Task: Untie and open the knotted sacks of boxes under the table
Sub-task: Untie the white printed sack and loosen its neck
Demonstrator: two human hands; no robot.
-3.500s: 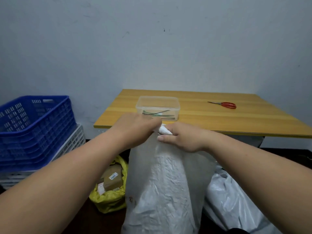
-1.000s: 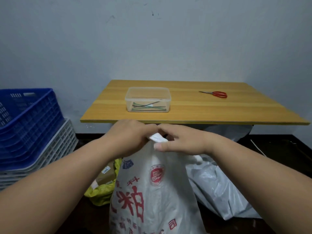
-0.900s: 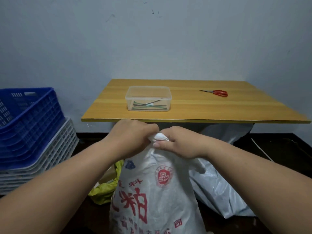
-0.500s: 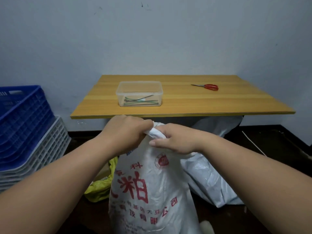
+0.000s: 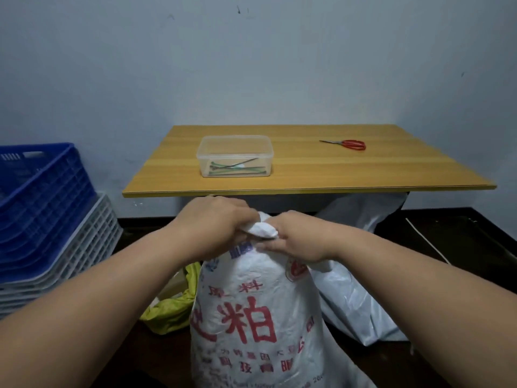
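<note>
A white woven sack (image 5: 251, 326) with red printed characters stands upright on the dark floor in front of the table. Its twisted, knotted top (image 5: 261, 229) pokes up between my hands. My left hand (image 5: 212, 222) grips the knot from the left with curled fingers. My right hand (image 5: 293, 236) holds the sack's neck from the right, thumb under the knot. A plain white sack (image 5: 358, 303) lies behind to the right, partly under the table. An open yellow sack (image 5: 170, 309) with cardboard boxes sits at the left.
The wooden table (image 5: 307, 175) stands against the wall, carrying a clear plastic box (image 5: 235, 155) of cable ties and red-handled scissors (image 5: 349, 144). A blue crate (image 5: 39, 203) sits on stacked white crates (image 5: 84, 247) at the left. A thin white cord (image 5: 428, 242) lies on the floor at right.
The sack has turned so its red print faces me, and it sits lower and farther out from the table. Both hands stay on the knot, with more of the twisted top showing between them.
</note>
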